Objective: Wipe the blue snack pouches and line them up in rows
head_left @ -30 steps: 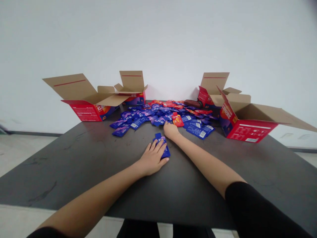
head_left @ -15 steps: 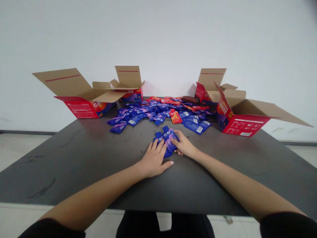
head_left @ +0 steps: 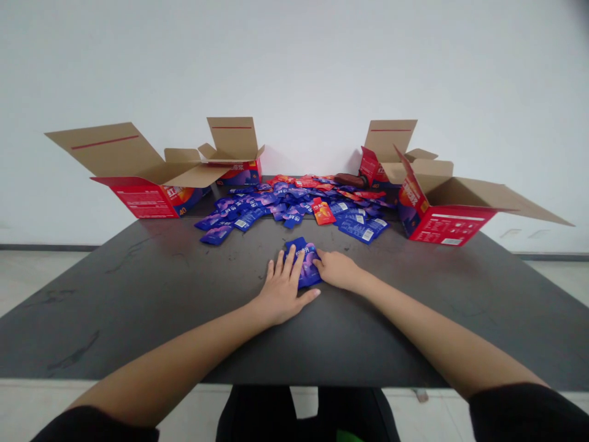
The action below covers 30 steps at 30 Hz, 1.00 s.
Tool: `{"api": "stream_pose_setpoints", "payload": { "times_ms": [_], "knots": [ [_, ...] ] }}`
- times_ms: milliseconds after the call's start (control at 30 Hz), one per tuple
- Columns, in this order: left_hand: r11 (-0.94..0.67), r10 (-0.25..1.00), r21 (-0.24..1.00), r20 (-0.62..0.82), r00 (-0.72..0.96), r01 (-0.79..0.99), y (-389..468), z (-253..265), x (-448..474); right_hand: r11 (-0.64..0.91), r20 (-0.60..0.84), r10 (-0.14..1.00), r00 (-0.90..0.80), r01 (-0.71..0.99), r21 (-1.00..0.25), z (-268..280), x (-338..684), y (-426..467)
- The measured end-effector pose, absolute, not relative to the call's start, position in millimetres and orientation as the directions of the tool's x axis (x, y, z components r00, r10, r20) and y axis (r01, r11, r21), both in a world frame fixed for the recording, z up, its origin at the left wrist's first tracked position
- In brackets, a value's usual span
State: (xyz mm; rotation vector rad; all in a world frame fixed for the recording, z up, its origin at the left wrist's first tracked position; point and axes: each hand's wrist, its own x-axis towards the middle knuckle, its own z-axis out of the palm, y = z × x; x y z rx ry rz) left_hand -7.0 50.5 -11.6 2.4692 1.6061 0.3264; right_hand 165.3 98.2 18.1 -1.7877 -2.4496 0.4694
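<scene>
Blue-purple sachets lie one over another on the dark table, near its middle. My left hand rests flat across their left side with the fingers spread, hiding part of them. At the right edge of the top sachet is my right hand, its thumb and curled fingers closed on that edge. How many sachets overlap here I cannot tell. Beyond my hands spreads a loose heap of blue sachets, with a red-orange sachet at its near side.
Open red cartons stand around the heap: a near left carton, a far left carton, a far right carton and a near right carton. Their flaps stick out. A brown object lies behind the heap, before the white wall.
The sachet in my right hand has come down and slightly left, and now covers more of the sachet beneath. My left hand stays spread on the sachets. The view has shifted slightly.
</scene>
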Motion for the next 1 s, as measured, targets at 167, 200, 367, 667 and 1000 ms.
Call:
{"api": "stream_pose_setpoints", "payload": {
  "times_ms": [167,200,367,667,1000],
  "knots": [
    [-0.533,0.845,0.198,0.074,0.53,0.822,54,-8,-7,0.228,-0.087,0.965,-0.247,0.955,-0.188,24,173,98],
    [-0.551,0.834,0.18,0.081,0.546,0.815,55,-8,-7,0.222,-0.045,0.972,-0.232,0.961,-0.167,26,181,103],
    [-0.605,0.793,0.093,0.157,0.588,0.791,54,-7,-5,0.173,0.267,0.948,-0.171,0.985,0.016,26,242,145],
    [-0.685,0.726,0.148,0.047,0.687,0.714,56,3,3,0.169,0.141,0.978,-0.152,0.979,-0.114,13,263,167],
    [-0.709,0.704,0.165,0.105,0.703,0.686,52,6,0,0.129,0.091,0.991,-0.103,0.926,-0.355,3,205,116]
  ]
}}
